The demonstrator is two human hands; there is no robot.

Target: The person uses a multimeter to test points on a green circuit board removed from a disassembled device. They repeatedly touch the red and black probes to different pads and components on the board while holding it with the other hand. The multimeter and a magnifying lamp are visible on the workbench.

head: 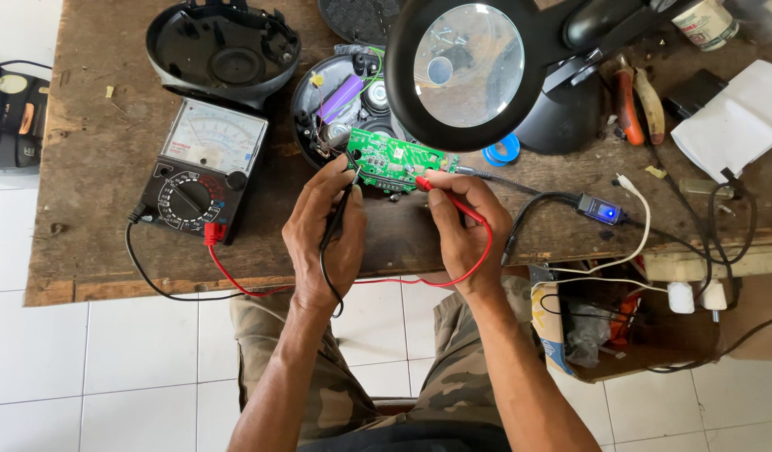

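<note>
A green circuit board point(394, 161) lies at the front of an opened round black device point(340, 109) on the wooden bench. My left hand point(323, 234) grips a black test probe point(342, 201), its tip touching the board's left edge. Held in my right hand point(463, 222) is a red test probe point(440, 194), tip resting on the board's lower right. The black and red leads run back to an analogue multimeter point(203, 167) on the left. A purple cell point(342, 95) sits inside the device.
A black magnifier lamp point(465, 71) hangs over the board. A black housing shell point(223, 52) lies at the back left. Pliers point(637, 102), a blue tape roll point(503, 151), white paper point(729, 121) and a small adapter with a blue light point(602, 209) are at the right. A cardboard box point(587, 335) stands under the bench.
</note>
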